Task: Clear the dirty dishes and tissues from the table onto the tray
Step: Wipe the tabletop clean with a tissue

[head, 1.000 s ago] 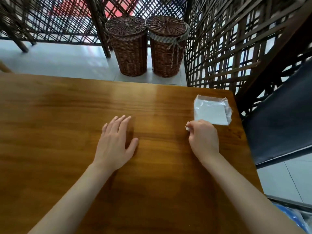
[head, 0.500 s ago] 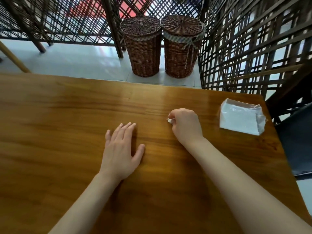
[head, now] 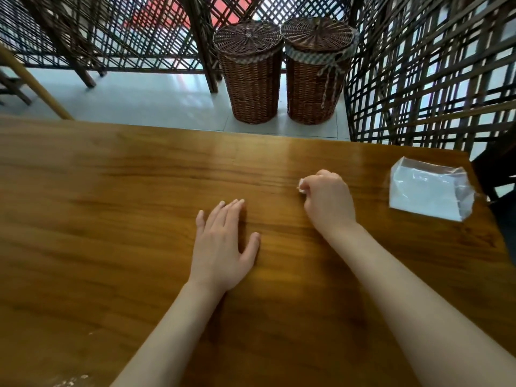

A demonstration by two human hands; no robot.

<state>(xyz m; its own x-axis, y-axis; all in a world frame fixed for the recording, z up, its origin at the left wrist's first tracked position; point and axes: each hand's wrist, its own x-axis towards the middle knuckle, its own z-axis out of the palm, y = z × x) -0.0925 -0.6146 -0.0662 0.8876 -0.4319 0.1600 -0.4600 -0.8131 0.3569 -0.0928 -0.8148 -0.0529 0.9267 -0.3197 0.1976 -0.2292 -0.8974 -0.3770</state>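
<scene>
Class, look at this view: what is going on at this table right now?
A person sits at a wooden table. The right hand grips a small white tissue against the tabletop, while the left hand rests flat and open beside it. A clear pack of tissues lies near the right edge. No tray or dishes are in view.

Head view, steeply down on table (head: 111, 191)

Our left hand (head: 223, 247) lies flat on the wooden table (head: 111, 205). Our right hand (head: 328, 199) grips a crumpled tissue (head: 302, 188). A tissue packet (head: 430, 196) sits near the table's right edge; two wicker baskets (head: 251, 74) stand beyond.
</scene>
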